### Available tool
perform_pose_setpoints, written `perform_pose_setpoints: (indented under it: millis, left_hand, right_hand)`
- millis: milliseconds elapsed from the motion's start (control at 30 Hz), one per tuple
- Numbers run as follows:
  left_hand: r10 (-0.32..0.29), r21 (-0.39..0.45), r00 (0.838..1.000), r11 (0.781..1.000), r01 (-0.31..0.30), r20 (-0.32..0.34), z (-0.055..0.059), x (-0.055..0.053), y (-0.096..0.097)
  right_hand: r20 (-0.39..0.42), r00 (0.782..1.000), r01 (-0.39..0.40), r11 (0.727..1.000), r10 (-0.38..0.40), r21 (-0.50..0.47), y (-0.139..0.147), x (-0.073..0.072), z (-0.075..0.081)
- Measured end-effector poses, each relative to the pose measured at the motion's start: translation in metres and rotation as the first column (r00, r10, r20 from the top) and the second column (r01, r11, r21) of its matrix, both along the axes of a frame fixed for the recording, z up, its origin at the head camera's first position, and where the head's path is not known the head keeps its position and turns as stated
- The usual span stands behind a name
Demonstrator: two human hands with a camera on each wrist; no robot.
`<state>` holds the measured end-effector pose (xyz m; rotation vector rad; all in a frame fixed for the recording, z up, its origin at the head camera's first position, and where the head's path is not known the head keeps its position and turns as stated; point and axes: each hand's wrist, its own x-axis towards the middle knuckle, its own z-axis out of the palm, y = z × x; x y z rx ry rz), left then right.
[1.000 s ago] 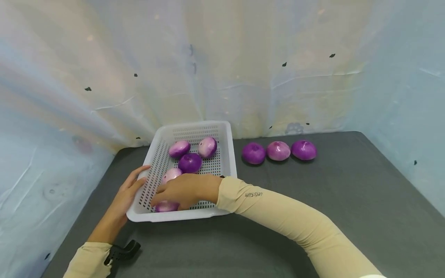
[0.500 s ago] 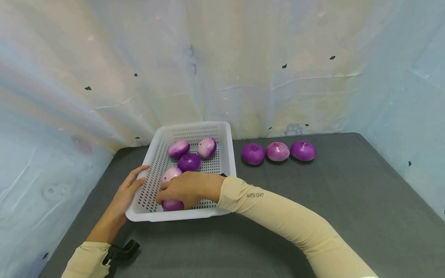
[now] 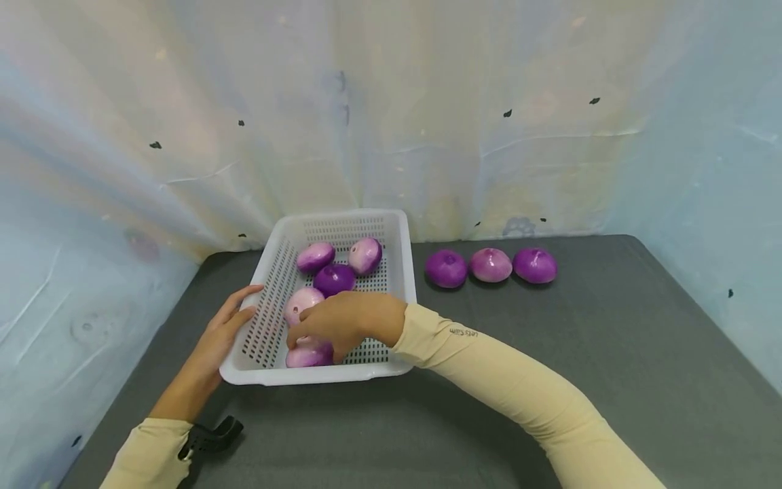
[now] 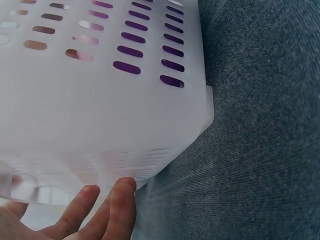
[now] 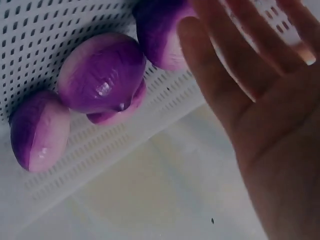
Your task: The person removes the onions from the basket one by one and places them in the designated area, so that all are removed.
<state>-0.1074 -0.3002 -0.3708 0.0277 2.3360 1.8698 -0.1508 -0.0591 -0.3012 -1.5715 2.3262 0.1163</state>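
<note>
A white perforated plastic basket point(image 3: 403, 272) holds several purple-and-pink onions. My left hand point(image 3: 214, 350) steadies its left side; in the left wrist view the fingertips point(image 4: 122, 197) lie against the outer wall. Reaching into the basket's front, my right hand point(image 3: 342, 320) has its fingers and thumb around the nearest onion point(image 3: 309, 353), which it partly covers. A pale onion point(image 3: 303, 304) lies just behind that hand, and a dark purple onion point(image 3: 334, 280) behind it. In the right wrist view the gripped onion is out of frame; the little finger appears beside another onion point(image 5: 160, 37).
Three more onions stand in a row on the dark grey cloth right of the basket: a purple one point(image 3: 446, 268), a pinker one point(image 3: 491, 265) and another purple one point(image 3: 535, 265). A pale patterned curtain point(image 3: 427, 122) hangs behind.
My right hand has shifted a little to the right with the front onion, more of which shows now. The left hand has stayed at the basket's side.
</note>
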Motion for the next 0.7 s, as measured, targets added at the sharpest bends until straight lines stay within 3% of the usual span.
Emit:
perform_pose_setpoints:
  millis: [200, 333, 700]
  left_hand:
    - [-0.002, 0.012, 1.000, 1.000, 0.002, 0.014, 0.003, 0.000, 0.001]
    - [-0.006, 0.018, 1.000, 1.000, 0.006, 0.006, 0.001, 0.001, 0.001]
    - [0.010, 0.003, 1.000, 1.000, -0.010, 0.003, 0.000, 0.001, 0.003]
  right_hand:
    - [-0.041, 0.999, -0.024, 0.999, 0.025, 0.030, -0.005, 0.005, -0.007]
    - [-0.061, 0.998, 0.008, 0.998, -0.005, 0.056, -0.007, 0.007, -0.010]
    - [0.016, 0.997, 0.075, 0.994, -0.077, 0.080, -0.003, 0.007, -0.009]
